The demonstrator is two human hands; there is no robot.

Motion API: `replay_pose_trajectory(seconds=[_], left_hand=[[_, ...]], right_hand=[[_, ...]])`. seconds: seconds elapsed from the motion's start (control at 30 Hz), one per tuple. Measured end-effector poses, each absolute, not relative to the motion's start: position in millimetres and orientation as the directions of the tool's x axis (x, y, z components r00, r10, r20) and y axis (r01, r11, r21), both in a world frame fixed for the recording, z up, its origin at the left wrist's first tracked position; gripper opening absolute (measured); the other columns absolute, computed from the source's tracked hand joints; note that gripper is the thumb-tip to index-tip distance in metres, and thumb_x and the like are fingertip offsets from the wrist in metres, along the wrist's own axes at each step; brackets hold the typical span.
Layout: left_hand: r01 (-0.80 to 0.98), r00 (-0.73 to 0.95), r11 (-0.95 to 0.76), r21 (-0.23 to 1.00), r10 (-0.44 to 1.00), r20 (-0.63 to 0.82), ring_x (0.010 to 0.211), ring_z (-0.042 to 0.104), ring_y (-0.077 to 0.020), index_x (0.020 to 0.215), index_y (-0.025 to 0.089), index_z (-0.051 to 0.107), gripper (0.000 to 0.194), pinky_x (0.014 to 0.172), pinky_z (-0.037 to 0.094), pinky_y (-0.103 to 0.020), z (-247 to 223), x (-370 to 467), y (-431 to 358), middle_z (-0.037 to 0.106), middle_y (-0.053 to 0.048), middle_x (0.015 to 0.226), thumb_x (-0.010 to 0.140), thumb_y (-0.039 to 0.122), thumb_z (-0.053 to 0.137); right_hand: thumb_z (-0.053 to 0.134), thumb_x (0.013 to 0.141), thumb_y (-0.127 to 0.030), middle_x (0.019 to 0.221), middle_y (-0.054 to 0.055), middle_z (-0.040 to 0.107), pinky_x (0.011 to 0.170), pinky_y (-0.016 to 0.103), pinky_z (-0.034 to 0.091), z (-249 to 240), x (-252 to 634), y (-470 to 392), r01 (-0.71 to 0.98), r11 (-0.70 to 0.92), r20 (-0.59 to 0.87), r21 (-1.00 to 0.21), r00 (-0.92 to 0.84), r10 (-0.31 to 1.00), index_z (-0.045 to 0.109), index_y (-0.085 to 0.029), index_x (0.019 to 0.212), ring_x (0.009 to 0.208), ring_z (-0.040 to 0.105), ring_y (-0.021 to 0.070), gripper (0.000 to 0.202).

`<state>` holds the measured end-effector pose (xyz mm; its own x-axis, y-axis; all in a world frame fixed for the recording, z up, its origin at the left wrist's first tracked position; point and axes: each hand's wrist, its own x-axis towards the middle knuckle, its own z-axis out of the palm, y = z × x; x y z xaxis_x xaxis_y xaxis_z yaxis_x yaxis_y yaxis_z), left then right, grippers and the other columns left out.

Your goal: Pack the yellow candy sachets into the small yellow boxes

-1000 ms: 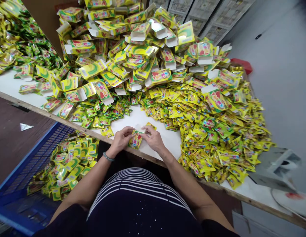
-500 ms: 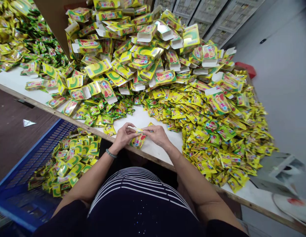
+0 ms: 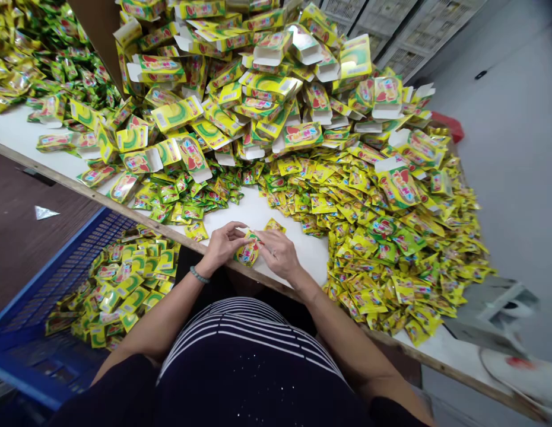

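Note:
Near the table's front edge, my left hand [image 3: 225, 244] grips the left side of a small yellow and green candy box [image 3: 247, 251] between thumb and fingers. My right hand [image 3: 279, 254] is closed at the box's upper right, fingers pressed together at its end. The box stands tilted, its printed face towards me. Just behind my right hand a yellow sachet [image 3: 275, 225] lies on the white table [image 3: 309, 252]. Another yellow sachet [image 3: 196, 230] lies behind my left wrist, beside a heap of green sachets [image 3: 191, 198].
Open-ended candy boxes [image 3: 267, 89] are heaped at the back. Yellow sachets [image 3: 369, 237] are piled at the right. A blue crate [image 3: 18, 302] with filled boxes [image 3: 129, 279] stands at the lower left. A grey device [image 3: 489, 314] sits at the right end.
My right hand has turned and moved slightly down, its fingers now angled over the box's end. The sachet behind it shows more fully. The whole view has shifted slightly.

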<state>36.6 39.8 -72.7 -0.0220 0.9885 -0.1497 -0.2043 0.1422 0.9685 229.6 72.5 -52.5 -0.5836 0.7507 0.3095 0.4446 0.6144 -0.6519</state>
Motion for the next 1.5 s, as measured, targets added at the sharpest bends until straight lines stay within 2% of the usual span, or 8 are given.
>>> replay_pose_trajectory(seconds=[0.27, 0.47, 0.7, 0.87, 0.97, 1.17, 1.37, 1.5], left_hand=[[0.0, 0.06, 0.086, 0.996, 0.994, -0.086, 0.073, 0.064, -0.0128, 0.125, 0.018, 0.057, 0.055, 0.071, 0.05, -0.024, -70.8, 37.4, 39.2, 0.069, 0.0, 0.08, 0.077, 0.039, 0.074], [0.243, -0.162, 0.012, 0.97, 0.986, 0.029, 0.062, 0.057, -0.0127, 0.102, 0.019, 0.068, 0.036, 0.06, 0.044, -0.023, -30.1, 6.9, 25.0, 0.063, 0.0, 0.071, 0.079, 0.047, 0.069], [0.914, -0.328, 0.35, 0.206, 0.935, -0.134, 0.072, 0.065, -0.0258, 0.102, 0.024, 0.074, 0.032, 0.063, 0.042, -0.031, 38.6, -91.7, -16.7, 0.074, -0.006, 0.08, 0.082, 0.045, 0.059], [0.897, -0.424, 0.433, 0.087, 0.9, -0.102, 0.089, 0.067, -0.0304, 0.106, 0.018, 0.07, 0.042, 0.073, 0.045, -0.035, 15.7, -54.2, 8.6, 0.074, -0.014, 0.096, 0.09, 0.049, 0.048], [0.893, -0.449, 0.45, -0.016, 0.888, -0.096, 0.099, 0.063, -0.0371, 0.103, 0.011, 0.069, 0.045, 0.079, 0.044, -0.041, -9.0, -27.3, 24.0, 0.07, -0.022, 0.099, 0.086, 0.05, 0.056], [0.963, -0.197, 0.229, 0.142, 0.958, -0.209, 0.094, 0.063, -0.0335, 0.106, 0.011, 0.067, 0.035, 0.081, 0.043, -0.039, -25.9, 14.5, 36.2, 0.068, -0.019, 0.098, 0.086, 0.04, 0.063], [0.982, -0.017, -0.001, 0.19, 0.996, 0.089, 0.109, 0.055, -0.0354, 0.105, 0.013, 0.067, 0.025, 0.091, 0.038, -0.044, -28.4, 24.8, 102.3, 0.067, -0.021, 0.104, 0.089, 0.025, 0.053], [0.976, 0.056, -0.067, 0.21, 0.997, 0.057, 0.1, 0.059, -0.0333, 0.098, 0.011, 0.07, 0.029, 0.092, 0.037, -0.045, -39.1, 16.2, 146.7, 0.069, -0.019, 0.086, 0.084, 0.007, 0.045]], right_hand=[[0.053, 0.096, -0.034, 0.123, 0.007, 0.071, 0.106, 0.042, 0.048, -56.0, 209.5, 54.8, 0.408, 0.462, 0.302, -0.788, -0.399, 0.866, 0.069, -0.024, 0.123, 0.116, 0.064, 0.0224, 0.033], [0.05, 0.097, -0.036, 0.118, 0.008, 0.072, 0.097, 0.038, 0.052, -53.0, 225.1, 73.1, 0.408, 0.416, 0.284, -0.813, -0.345, 0.895, 0.069, -0.023, 0.12, 0.109, 0.066, 0.0215, 0.032], [0.068, 0.085, -0.04, 0.103, 0.014, 0.07, 0.094, 0.045, 0.047, -83.3, 266.7, 115.9, 0.8, 0.239, 0.148, -0.551, -0.188, 0.971, 0.07, -0.015, 0.108, 0.1, 0.062, 0.0298, 0.034], [0.07, 0.081, -0.032, 0.095, 0.01, 0.064, 0.086, 0.039, 0.046, -100.4, 253.8, 117.9, 0.81, 0.272, 0.099, -0.519, -0.259, 0.961, 0.065, -0.019, 0.083, 0.094, 0.058, 0.0268, 0.014], [0.066, 0.084, -0.032, 0.099, 0.01, 0.063, 0.086, 0.039, 0.046, -105.1, 250.6, 110.5, 0.781, 0.286, 0.161, -0.554, -0.237, 0.958, 0.064, -0.018, 0.104, 0.095, 0.056, 0.0272, 0.024], [0.066, 0.085, -0.033, 0.107, 0.012, 0.061, 0.094, 0.042, 0.044, -103.8, 252.4, 107.2, 0.787, 0.348, 0.183, -0.509, -0.296, 0.937, 0.068, -0.02, 0.121, 0.1, 0.053, 0.0292, 0.038], [0.064, 0.086, -0.027, 0.115, 0.011, 0.065, 0.094, 0.042, 0.043, -101.3, 246.9, 105.6, 0.737, 0.389, 0.22, -0.553, -0.321, 0.921, 0.067, -0.019, 0.114, 0.107, 0.053, 0.0296, 0.029], [0.066, 0.085, -0.028, 0.112, 0.012, 0.067, 0.095, 0.042, 0.044, -97.4, 249.0, 102.6, 0.738, 0.378, 0.217, -0.559, -0.309, 0.926, 0.068, -0.019, 0.115, 0.106, 0.056, 0.0288, 0.031]])
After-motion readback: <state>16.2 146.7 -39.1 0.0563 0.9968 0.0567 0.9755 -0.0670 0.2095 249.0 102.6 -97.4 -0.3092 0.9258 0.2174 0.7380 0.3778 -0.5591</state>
